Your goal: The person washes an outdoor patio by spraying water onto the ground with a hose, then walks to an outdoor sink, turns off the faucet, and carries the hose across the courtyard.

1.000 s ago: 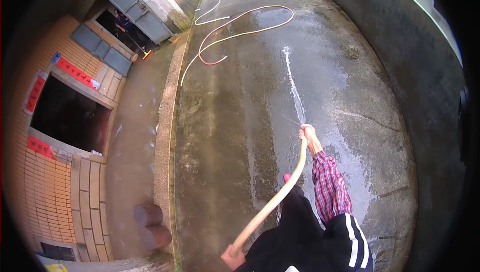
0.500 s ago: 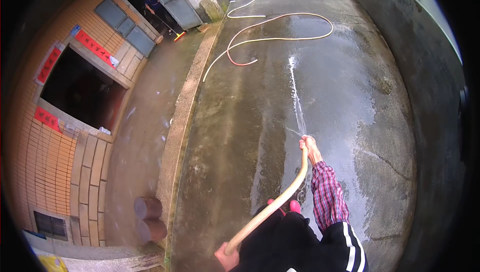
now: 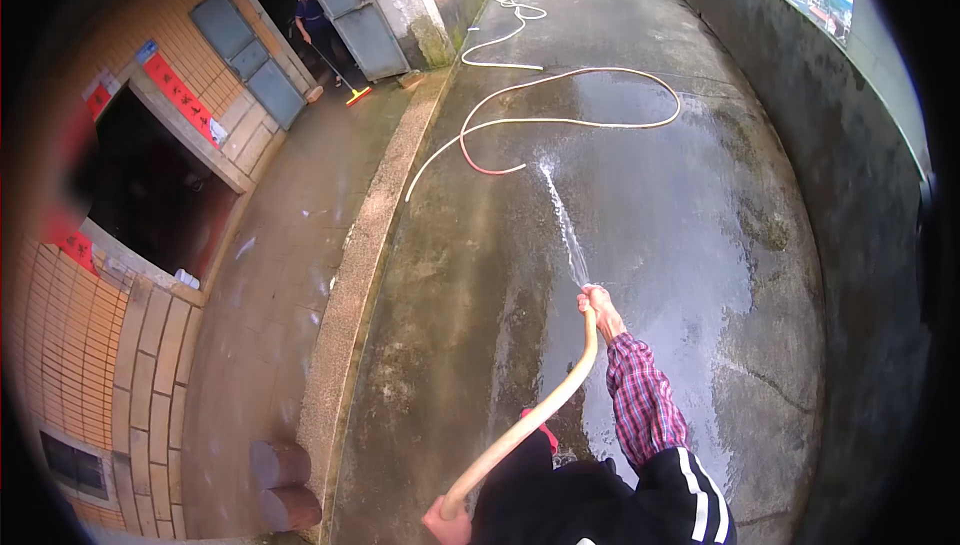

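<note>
Swung leftward since half a second ago, the hose (image 3: 538, 415) runs from bottom centre to mid-frame, my left hand (image 3: 446, 523) and right hand (image 3: 601, 309) wrapped around it, its water jet (image 3: 566, 230) now wetting the concrete (image 3: 640, 220) beside the end of a loose hose (image 3: 565, 122), upper centre.

Pale yellow hose (image 3: 543, 411), bowed (water (image 3: 567, 227) at its mouth)
</note>
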Tool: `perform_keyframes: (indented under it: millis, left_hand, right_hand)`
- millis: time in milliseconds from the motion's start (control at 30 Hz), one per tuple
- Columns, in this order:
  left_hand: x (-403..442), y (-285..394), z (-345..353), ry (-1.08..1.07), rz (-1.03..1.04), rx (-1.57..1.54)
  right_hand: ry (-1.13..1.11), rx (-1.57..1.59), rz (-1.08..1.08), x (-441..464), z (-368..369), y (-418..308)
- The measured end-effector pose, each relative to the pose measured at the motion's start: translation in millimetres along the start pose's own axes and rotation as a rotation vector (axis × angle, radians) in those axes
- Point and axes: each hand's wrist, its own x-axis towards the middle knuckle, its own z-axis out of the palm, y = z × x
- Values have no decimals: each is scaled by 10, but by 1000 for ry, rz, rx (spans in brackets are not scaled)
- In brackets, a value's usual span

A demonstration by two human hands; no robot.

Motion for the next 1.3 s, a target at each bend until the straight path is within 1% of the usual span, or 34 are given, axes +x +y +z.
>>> perform_keyframes:
  millis: [33, 100, 133, 233, 300, 333, 367, 433, 467, 500, 533, 567, 633, 667, 733, 767, 800, 833, 900, 933, 1000, 1067, 1100, 1133, 1167, 1233, 1300]
  left_hand:
    - [114, 27, 2, -7, -1, -2]
    - [324, 120, 0, 50, 23, -132]
    - [420, 206, -3, 46, 25, -130]
    - [638, 460, 14, 58, 5, -70]
    - [761, 570, 33, 17, -72, 10]
    - [793, 762, 30, 30, -88, 55]
    - [853, 725, 76, 29, -93, 55]
    - [941, 570, 153, 55, -36, 22]
    - [966, 546, 186, 52, -40, 26]
    - [992, 550, 224, 86, -57, -50]
    - [1091, 585, 297, 103, -61, -131]
    - [1201, 689, 378, 55, -34, -141]
    - [1403, 947, 506, 190, 111, -49]
    - [1536, 1022, 604, 187, 129, -51]
    - [1695, 1174, 753, 268, -1, -8]
    - [1737, 1216, 772, 303, -74, 21]
    - [1820, 1269, 831, 304, -30, -22]
    - [1871, 1345, 890, 305, -31, -20]
    - [1982, 1525, 1034, 334, -88, -76]
    - [2084, 1446, 1107, 342, -83, -83]
    - [2184, 1097, 1161, 267, 0, -70]
    - [2252, 1351, 1248, 304, -4, -1]
    - [2262, 1473, 1263, 335, -4, 65]
    - [2255, 1572, 1260, 294, -50, 47]
    - [2270, 1540, 1221, 172, -72, 50]
    - [2330, 1828, 1277, 232, -46, 61]
    - [2378, 1710, 1296, 229, -37, 26]
  right_hand:
    - [-3, -9, -3, 44, 104, -22]
    - [-10, -23, -2, 122, 299, -33]
    - [-17, -28, -4, 163, 420, -47]
    - [-38, -36, -6, 323, 818, -91]
    - [-60, -47, -3, 454, 1060, -160]
    - [-69, -56, 0, 516, 1154, -203]
    - [-76, -66, 5, 585, 1241, -246]
    - [-76, -81, 22, 768, 1370, -272]
    - [-115, -68, 44, 897, 1444, -294]
    - [-150, -51, 62, 1002, 1487, -292]
    - [-136, -50, 50, 1072, 1580, -264]
    - [-108, -45, 13, 1141, 1672, -293]
    - [-194, -51, 30, 1515, 1742, -195]
    - [-197, -38, 17, 1769, 1724, -205]
    - [-116, -72, 42, 2148, 1884, -62]
    - [-128, -68, 70, 2247, 1952, 31]
    - [-174, -65, 77, 2370, 2015, -27]
    - [-215, -64, 78, 2479, 2050, -109]
    - [-206, -107, 56, 2672, 2151, -215]
    - [-198, -145, 33, 2759, 2272, -301]
    - [-197, -111, 39, 2763, 2418, -479]
    - [-149, -88, 43, 2797, 2512, -621]
    - [-234, -88, 41, 3055, 2391, -526]
    - [-215, -118, 13, 3258, 2332, -463]
    - [-262, -80, 18, 2978, 2474, -648]
    - [-320, -110, 72, 3140, 2806, -506]
    - [-270, -142, 74, 3246, 2683, -537]
